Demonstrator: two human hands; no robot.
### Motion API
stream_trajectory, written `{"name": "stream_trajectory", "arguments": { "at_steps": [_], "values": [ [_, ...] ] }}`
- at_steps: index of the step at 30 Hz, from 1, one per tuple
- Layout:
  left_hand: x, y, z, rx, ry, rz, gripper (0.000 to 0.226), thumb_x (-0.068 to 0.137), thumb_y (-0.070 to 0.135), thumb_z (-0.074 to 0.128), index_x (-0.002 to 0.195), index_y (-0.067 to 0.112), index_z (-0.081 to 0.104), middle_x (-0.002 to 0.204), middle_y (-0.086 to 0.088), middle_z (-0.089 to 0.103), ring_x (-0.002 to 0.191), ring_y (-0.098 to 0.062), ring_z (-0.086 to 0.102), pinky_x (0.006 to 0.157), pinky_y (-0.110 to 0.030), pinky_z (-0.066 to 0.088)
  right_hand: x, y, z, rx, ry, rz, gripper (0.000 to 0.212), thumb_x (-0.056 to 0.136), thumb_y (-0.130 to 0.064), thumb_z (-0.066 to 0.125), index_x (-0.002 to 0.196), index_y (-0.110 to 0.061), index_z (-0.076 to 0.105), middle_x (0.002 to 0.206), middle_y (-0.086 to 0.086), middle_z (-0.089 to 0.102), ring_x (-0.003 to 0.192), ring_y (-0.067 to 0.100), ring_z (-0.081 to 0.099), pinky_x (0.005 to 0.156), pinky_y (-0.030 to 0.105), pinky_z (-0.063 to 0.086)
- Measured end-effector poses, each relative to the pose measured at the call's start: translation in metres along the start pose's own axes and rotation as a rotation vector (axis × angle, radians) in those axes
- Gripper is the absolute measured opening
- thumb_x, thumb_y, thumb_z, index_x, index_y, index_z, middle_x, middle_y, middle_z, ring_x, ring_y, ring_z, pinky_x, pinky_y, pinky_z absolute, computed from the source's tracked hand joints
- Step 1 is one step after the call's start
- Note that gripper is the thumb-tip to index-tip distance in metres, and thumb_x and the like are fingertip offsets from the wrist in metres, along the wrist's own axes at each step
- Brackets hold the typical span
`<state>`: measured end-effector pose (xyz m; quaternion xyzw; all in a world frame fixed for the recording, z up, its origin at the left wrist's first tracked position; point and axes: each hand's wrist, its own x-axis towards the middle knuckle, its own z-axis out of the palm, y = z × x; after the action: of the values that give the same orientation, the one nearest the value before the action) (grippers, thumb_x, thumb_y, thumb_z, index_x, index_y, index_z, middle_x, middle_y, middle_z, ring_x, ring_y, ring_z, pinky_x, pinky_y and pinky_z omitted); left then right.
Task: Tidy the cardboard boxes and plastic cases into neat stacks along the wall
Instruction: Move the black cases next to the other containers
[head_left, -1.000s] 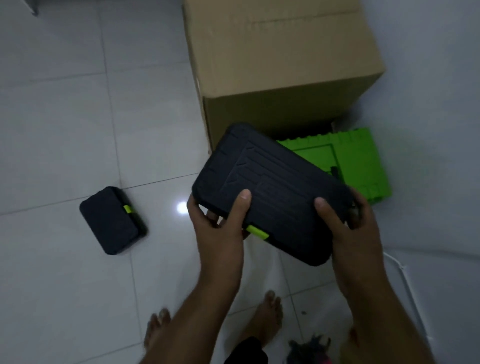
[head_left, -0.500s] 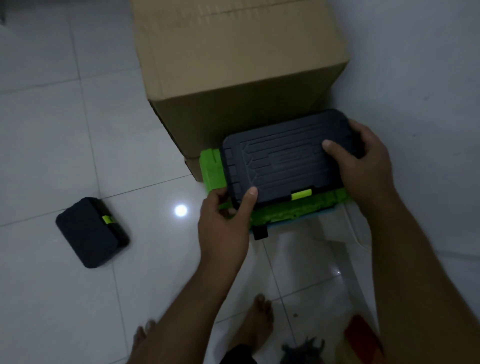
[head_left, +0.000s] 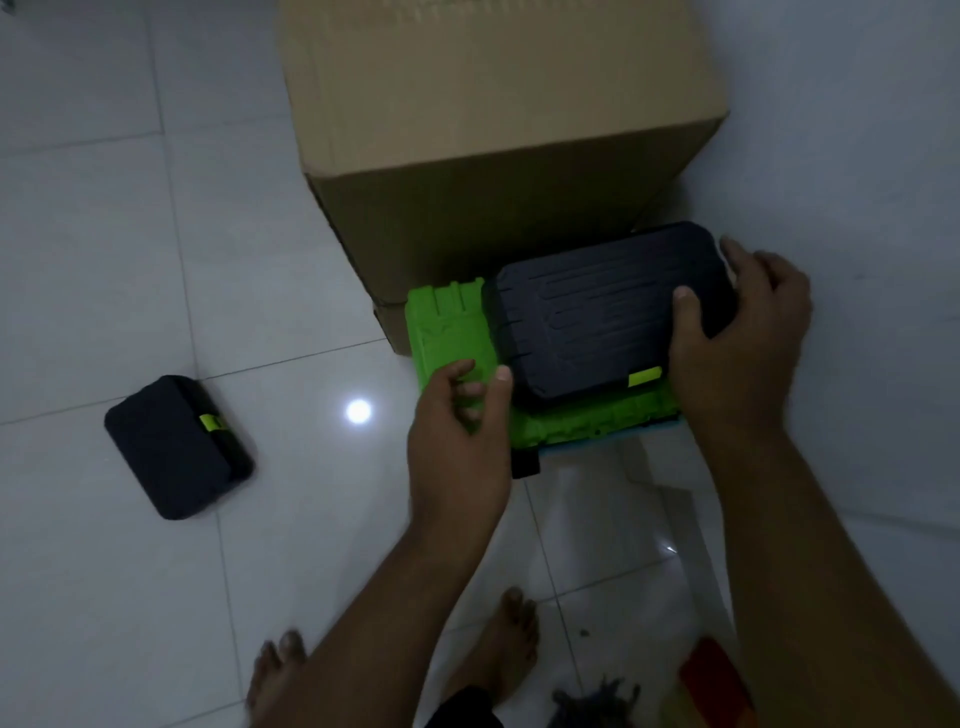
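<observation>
A large black plastic case (head_left: 587, 322) with a lime latch lies flat on top of a green plastic case (head_left: 447, 332), right of centre on it. Both sit on the floor against the front of a big cardboard box (head_left: 493, 104) beside the wall (head_left: 857, 156). My right hand (head_left: 743, 343) grips the black case's right end, thumb on the lid and fingers around the far corner. My left hand (head_left: 457, 441) rests on the green case's front left part with loosely spread fingers, its thumb beside the black case's corner. A smaller black case (head_left: 171, 447) lies alone on the tiles at left.
A lower cardboard box (head_left: 389, 327) shows under the big one's corner. My bare feet (head_left: 514, 639) stand just behind the stack. A red object (head_left: 711, 680) and a dark tangled thing (head_left: 597, 701) lie at bottom right. White tiled floor (head_left: 130, 208) spreads to the left.
The black case came down from mid-air onto the green case and slid right toward the wall. My left hand let go of its corner and now rests on the green case.
</observation>
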<state>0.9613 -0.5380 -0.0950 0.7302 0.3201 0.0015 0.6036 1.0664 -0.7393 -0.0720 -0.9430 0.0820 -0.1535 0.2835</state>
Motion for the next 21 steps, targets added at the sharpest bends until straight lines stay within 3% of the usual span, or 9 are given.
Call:
{"name": "stream_trajectory", "arguments": {
  "at_steps": [2, 6, 9, 12, 15, 19, 21],
  "values": [
    [0.009, -0.008, -0.023, -0.026, 0.084, 0.024, 0.020, 0.100, 0.042, 0.062, 0.113, 0.027, 0.066, 0.097, 0.009, 0.070, 0.084, -0.006, 0.064, 0.065, -0.013, 0.046, -0.019, -0.033, 0.000, -0.003, 0.035, -0.057, 0.048, 0.095, -0.028, 0.065, 0.142, -0.017, 0.060, 0.139, 0.018, 0.050, 0.129, 0.033, 0.046, 0.107, 0.031, 0.038],
    [0.039, -0.041, -0.093, 0.057, 0.196, 0.024, 0.010, 0.101, 0.030, 0.061, 0.108, 0.025, 0.067, 0.101, 0.010, 0.069, 0.088, 0.000, 0.062, 0.067, -0.007, 0.042, -0.076, -0.106, 0.017, 0.067, -0.057, -0.178, 0.036, 0.092, -0.020, 0.068, 0.128, -0.014, 0.068, 0.125, 0.015, 0.053, 0.117, 0.031, 0.050, 0.100, 0.033, 0.039],
    [0.064, -0.079, -0.158, 0.098, 0.249, -0.045, 0.011, 0.100, 0.032, 0.062, 0.110, 0.026, 0.065, 0.103, 0.010, 0.068, 0.090, -0.001, 0.062, 0.071, -0.016, 0.046, -0.124, -0.155, 0.042, 0.131, -0.143, -0.276, 0.031, 0.090, -0.013, 0.069, 0.121, -0.012, 0.071, 0.117, 0.012, 0.055, 0.107, 0.029, 0.051, 0.093, 0.039, 0.044],
    [0.090, -0.127, -0.225, 0.148, 0.315, -0.089, 0.016, 0.099, 0.031, 0.064, 0.111, 0.021, 0.063, 0.096, 0.004, 0.069, 0.085, -0.007, 0.064, 0.073, -0.024, 0.050, -0.168, -0.194, 0.082, 0.233, -0.210, -0.336, 0.027, 0.090, -0.011, 0.072, 0.116, -0.013, 0.072, 0.111, 0.007, 0.058, 0.104, 0.026, 0.054, 0.092, 0.034, 0.044],
    [0.112, -0.181, -0.287, 0.222, 0.346, -0.149, 0.023, 0.099, 0.028, 0.066, 0.116, 0.012, 0.062, 0.095, 0.005, 0.065, 0.083, -0.006, 0.061, 0.078, -0.023, 0.047, -0.211, -0.220, 0.140, 0.293, -0.365, -0.317, 0.028, 0.089, -0.015, 0.073, 0.117, -0.018, 0.071, 0.111, 0.000, 0.059, 0.106, 0.021, 0.057, 0.094, 0.025, 0.043],
    [0.136, -0.254, -0.355, 0.222, 0.331, -0.232, 0.033, 0.097, 0.033, 0.069, 0.121, 0.012, 0.058, 0.112, -0.003, 0.064, 0.098, -0.017, 0.062, 0.082, -0.031, 0.050, -0.262, -0.235, 0.235, 0.244, -0.595, -0.196, 0.034, 0.091, -0.030, 0.072, 0.124, -0.031, 0.063, 0.114, -0.013, 0.054, 0.109, 0.006, 0.052, 0.086, 0.016, 0.041],
    [0.150, -0.287, -0.380, 0.204, 0.302, -0.279, 0.036, 0.096, 0.034, 0.071, 0.123, 0.015, 0.056, 0.119, -0.004, 0.061, 0.102, -0.020, 0.062, 0.079, -0.027, 0.050, -0.283, -0.238, 0.285, 0.218, -0.694, -0.144, 0.039, 0.090, -0.036, 0.073, 0.127, -0.035, 0.059, 0.113, -0.015, 0.053, 0.108, 0.003, 0.049, 0.081, 0.015, 0.040]
  ]
}}
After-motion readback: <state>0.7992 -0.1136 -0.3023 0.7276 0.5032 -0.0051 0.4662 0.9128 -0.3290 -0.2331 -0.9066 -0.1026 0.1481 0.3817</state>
